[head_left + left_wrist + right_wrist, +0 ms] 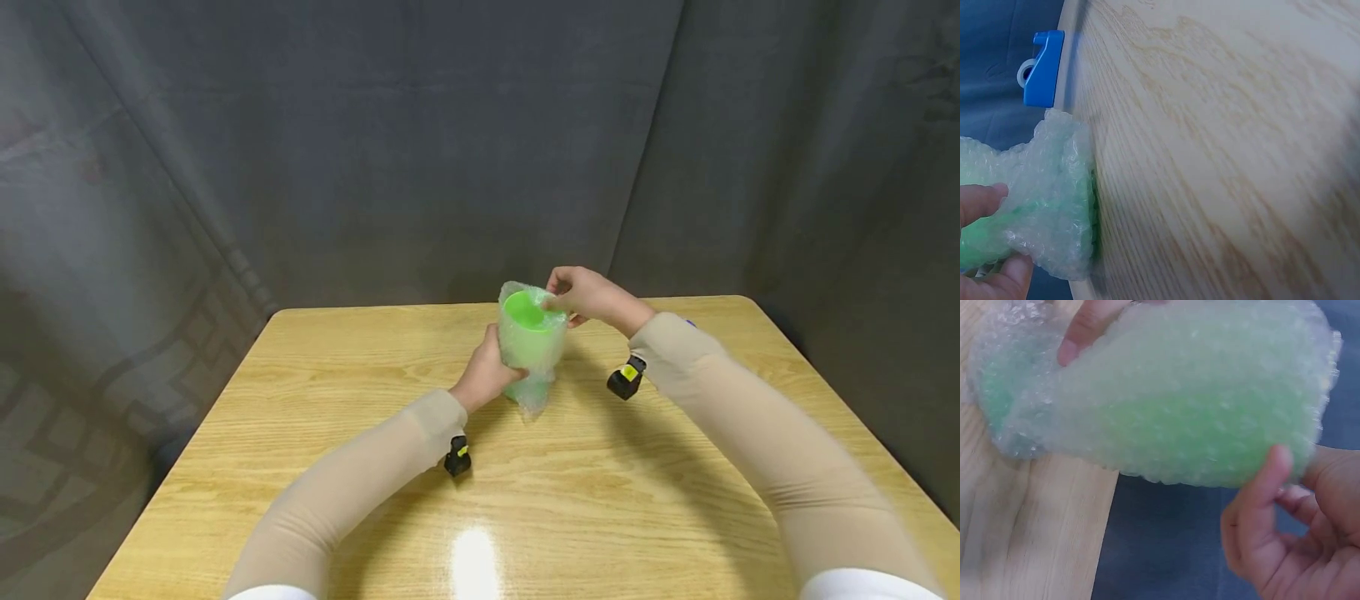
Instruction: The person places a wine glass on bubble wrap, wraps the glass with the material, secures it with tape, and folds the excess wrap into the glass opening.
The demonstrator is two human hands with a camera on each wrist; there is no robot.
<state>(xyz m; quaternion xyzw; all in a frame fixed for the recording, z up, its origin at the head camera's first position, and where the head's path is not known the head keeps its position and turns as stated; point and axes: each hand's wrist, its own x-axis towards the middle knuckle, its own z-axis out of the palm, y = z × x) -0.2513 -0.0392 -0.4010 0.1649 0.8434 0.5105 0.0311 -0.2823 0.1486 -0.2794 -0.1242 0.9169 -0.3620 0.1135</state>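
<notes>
A green cup (524, 309), wide at the mouth, narrowed below and with a wider foot, stands upright near the table's far edge. Bubble wrap (1204, 394) surrounds it and reaches about its rim. My left hand (489, 372) grips the wrapped cup round its narrow lower part; in the left wrist view its fingertips press into the bubble wrap (1054, 200). At the rim my right hand (588, 296) pinches the edge of the bubble wrap, thumb on the mouth side. Curled fingers (1263, 512) of that hand lie against the wrap's outside in the right wrist view.
A blue tape dispenser (1046, 72) with a roll of tape stands at the table's far edge, mostly hidden behind the right sleeve in the head view. The wooden table (360, 358) ends at a dark grey curtain (420, 167).
</notes>
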